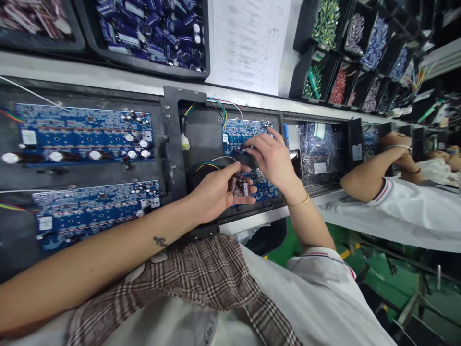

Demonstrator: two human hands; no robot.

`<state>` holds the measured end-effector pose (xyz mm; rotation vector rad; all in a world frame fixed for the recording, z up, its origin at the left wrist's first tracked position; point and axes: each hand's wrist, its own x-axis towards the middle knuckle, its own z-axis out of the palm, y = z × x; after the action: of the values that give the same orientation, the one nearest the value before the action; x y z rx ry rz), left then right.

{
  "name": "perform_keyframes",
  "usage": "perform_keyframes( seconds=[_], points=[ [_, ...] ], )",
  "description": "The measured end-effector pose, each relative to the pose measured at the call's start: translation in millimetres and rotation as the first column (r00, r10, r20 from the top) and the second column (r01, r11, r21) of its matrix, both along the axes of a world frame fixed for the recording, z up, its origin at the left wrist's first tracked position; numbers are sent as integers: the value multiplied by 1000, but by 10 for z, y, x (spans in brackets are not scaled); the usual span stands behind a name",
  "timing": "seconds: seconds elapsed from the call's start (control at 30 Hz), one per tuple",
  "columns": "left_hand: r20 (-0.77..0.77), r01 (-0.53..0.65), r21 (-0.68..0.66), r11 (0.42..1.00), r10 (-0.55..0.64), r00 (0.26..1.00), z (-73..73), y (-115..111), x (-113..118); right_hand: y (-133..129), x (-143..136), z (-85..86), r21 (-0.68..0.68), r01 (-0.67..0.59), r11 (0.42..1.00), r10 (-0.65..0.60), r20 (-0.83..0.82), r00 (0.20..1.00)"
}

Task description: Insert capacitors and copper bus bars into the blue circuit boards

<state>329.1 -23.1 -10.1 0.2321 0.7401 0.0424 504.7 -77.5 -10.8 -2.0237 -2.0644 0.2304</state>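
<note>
Palm up, my left hand (216, 192) cups several brown capacitors (239, 186), its fingers curled around them. It is over the lower blue circuit board (264, 185), which it partly covers. My right hand (268, 156) reaches over the upper blue circuit board (236, 130), thumb and fingers pinched on a small capacitor (247, 149) near the board's lower edge. Both boards lie in a black tray (201, 139). Coloured wires (220, 106) run from the upper board to a white connector (185, 142).
Two larger blue boards lie in the left tray (144, 101). Behind are a bin of blue capacitors (151, 38), a bin of brown capacitors (38, 21), a printed sheet (247, 43) and small parts bins (324, 53). Another person's arm (367, 178) is at the right.
</note>
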Motion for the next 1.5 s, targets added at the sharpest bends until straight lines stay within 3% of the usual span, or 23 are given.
perform_keyframes(
  seconds=[0.13, 0.47, 0.57, 0.67, 0.77, 0.83, 0.9, 1.0, 1.07, 1.2, 1.3, 1.4, 1.5],
  points=[
    [-11, -4, 11, 1000, 5, 1000, 8, 15, -35, 53, 94, -87, -46, -41, 998, 42, 33, 999],
    [-15, 29, 132, 991, -27, 1000, -36, 72, -159, 83, 91, -10, -65, -104, 992, 107, 35, 994],
    [-8, 30, 235, 971, -29, 1000, -54, 86, -165, 80, 99, 1, -83, -135, 987, 141, 70, 988],
    [-34, 71, 437, 897, -63, 997, -69, 82, -174, 66, 119, -37, -95, -209, 973, 220, 120, 968],
    [-119, 167, 643, 748, -117, 986, -78, 67, -191, 44, 112, -72, -97, -275, 957, 285, 108, 953],
    [-182, 218, 712, 667, -124, 975, -76, 60, -206, 23, 54, -26, -41, -252, 967, 254, 53, 966],
    [-223, 247, 730, 637, -120, 967, -68, 60, -224, -2, -52, 96, -6, -217, 976, 216, -55, 975],
    [-235, 267, 703, 659, -139, 962, -57, 66, -252, -24, -225, 305, -68, -281, 957, 260, -224, 939],
    [-214, 275, 666, 694, -175, 961, -53, 67, -270, -5, -285, 344, -84, -278, 957, 250, -254, 935],
    [-134, 267, 532, 804, -231, 964, -6, 81, -314, 110, -248, 113, -15, -66, 998, 65, -72, 995],
    [-71, 250, 476, 843, -246, 967, 109, 158, -409, 189, -199, -71, -47, -48, 998, 51, 76, 996],
    [-93, 187, 514, 837, -162, 982, 255, 315, -612, 220, -206, -100, -82, -75, 994, 84, 116, 990],
    [-203, 104, 607, 788, 28, 979, 364, 593, -896, 224, -233, -57, -82, -90, 993, 100, 130, 987]
  ],
)
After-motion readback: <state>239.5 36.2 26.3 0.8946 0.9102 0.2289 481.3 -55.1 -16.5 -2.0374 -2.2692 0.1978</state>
